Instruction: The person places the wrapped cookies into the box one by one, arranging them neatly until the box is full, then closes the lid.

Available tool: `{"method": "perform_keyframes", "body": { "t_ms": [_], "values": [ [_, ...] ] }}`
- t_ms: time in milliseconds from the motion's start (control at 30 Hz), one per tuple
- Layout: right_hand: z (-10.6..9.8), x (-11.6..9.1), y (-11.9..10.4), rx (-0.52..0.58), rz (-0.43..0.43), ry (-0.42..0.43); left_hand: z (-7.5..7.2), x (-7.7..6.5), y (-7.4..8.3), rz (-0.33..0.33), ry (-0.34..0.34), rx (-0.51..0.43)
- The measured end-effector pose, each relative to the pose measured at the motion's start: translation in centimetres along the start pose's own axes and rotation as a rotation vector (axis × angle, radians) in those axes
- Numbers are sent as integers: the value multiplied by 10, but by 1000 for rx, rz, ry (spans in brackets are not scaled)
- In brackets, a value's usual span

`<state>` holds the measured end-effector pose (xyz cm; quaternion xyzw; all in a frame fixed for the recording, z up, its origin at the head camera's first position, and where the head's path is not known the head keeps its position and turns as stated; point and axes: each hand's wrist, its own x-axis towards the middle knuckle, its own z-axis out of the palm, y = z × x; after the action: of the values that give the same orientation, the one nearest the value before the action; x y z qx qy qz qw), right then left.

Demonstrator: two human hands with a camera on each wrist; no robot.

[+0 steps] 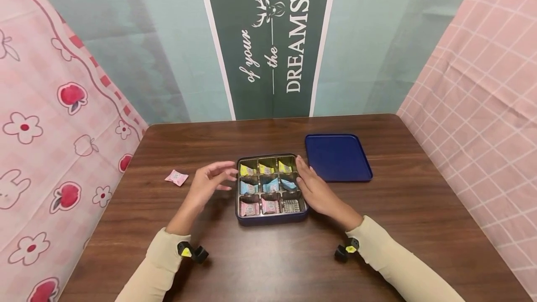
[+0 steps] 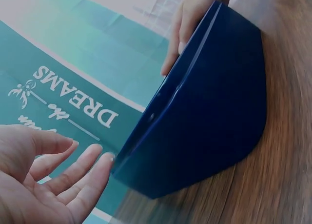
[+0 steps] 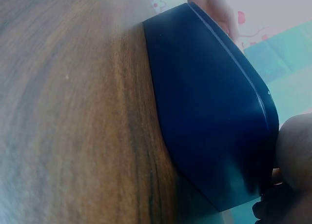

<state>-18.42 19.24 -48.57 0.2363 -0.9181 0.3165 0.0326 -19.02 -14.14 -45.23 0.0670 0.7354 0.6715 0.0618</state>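
A dark blue tin stands on the table with its divided insert facing up. Yellow candies fill the back row, blue candies the middle row, and two pink candies lie in front. The front right compartment shows a pale ribbed pattern. My left hand hovers by the tin's left side, fingers loosely bent with nothing between them. Against the right rim, my right hand rests with its fingers extended. In the left wrist view, the left fingertips are right at the tin's edge.
A single pink wrapped candy lies on the table left of my left hand. The blue lid lies flat behind and right of the tin. Fabric walls surround the brown wooden table at the back and both sides.
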Motion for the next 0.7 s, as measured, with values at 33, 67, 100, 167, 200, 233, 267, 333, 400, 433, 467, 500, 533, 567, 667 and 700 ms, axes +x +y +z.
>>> {"method": "perform_keyframes", "body": {
  "t_ms": [33, 67, 100, 167, 200, 233, 267, 333, 400, 433, 467, 500, 533, 567, 667, 700],
  "values": [
    [0, 0, 0, -1, 0, 0, -3, -1, -1, 1, 9, 2],
    [0, 0, 0, -3, 0, 0, -6, -2, -2, 2, 20, 2],
    [0, 0, 0, -1, -1, 0, -10, -3, -3, 3, 29, 4],
    [1, 0, 0, -2, -4, 2, -16, -6, -5, 2, 43, 15],
    [1, 0, 0, -1, -4, 1, -18, -7, -7, 0, 51, 19],
    [1, 0, -1, 1, -3, -2, -21, -10, -8, -5, 59, 24],
    [1, 0, -1, 2, -3, -5, -24, -12, -10, -11, 67, 28],
    [1, 0, -2, 3, -1, -9, -28, -16, -14, -23, 82, 34],
    [0, 0, -2, 1, 0, -11, -33, -19, -17, -26, 97, 39],
    [0, 0, -2, 0, 0, -8, -36, -20, -18, -22, 106, 47],
    [0, 0, -3, -1, 1, -6, -38, -21, -19, -12, 116, 61],
    [0, 1, -3, -3, 1, -3, -40, -21, -20, 2, 129, 78],
    [0, 1, -3, -1, 3, -2, -43, -22, -20, 20, 139, 98],
    [0, 1, -3, -2, 5, -1, -45, -22, -20, 39, 150, 121],
    [-1, 1, -4, 5, 15, -6, -52, -24, -21, 92, 185, 191],
    [-1, 1, -4, 5, 16, -7, -54, -25, -21, 107, 194, 206]
  ]
}}
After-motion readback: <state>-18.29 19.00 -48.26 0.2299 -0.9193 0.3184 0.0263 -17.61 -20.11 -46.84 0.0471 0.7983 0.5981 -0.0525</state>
